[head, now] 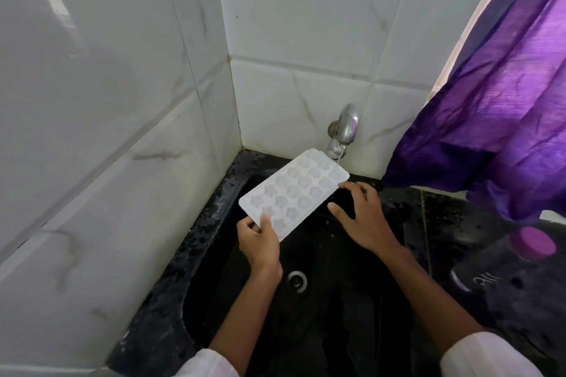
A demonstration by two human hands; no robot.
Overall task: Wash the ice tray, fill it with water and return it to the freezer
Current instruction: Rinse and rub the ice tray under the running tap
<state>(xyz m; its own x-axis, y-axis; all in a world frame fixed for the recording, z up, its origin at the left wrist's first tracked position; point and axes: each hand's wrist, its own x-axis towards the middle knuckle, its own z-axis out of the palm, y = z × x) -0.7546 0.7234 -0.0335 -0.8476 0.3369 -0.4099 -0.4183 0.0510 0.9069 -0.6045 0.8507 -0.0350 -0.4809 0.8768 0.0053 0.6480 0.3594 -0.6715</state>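
head view, sole entry. ice tray [294,193]: pale translucent plastic, star and round cavities facing up, held in the air over the black sink [214,285], its far corner just under the tap [346,128]. water stream [338,160]: thin, running, landing on that far corner. left hand [260,239]: clamped on the tray's near short end, thumb on top, fingers curled beneath. right hand [361,214]: fingers straight and spread, gripping nothing, fingertips at the tray's right long edge; whether they actually touch it cannot be told. drain [296,280]: below the tray, in the basin floor. dark bottle [520,278] with a purple cap: on the wet black counter [444,217], near the right forearm. purple curtain [505,86]: hanging over the counter's far side. risks, as judged: the tray is carried by one end only, so water gathering at the far end may lever it down and spill or twist it from the grip; wet plastic may slip under the thumb; the stream striking a corner may splash outward; a wide right-arm movement may knock the bottle.
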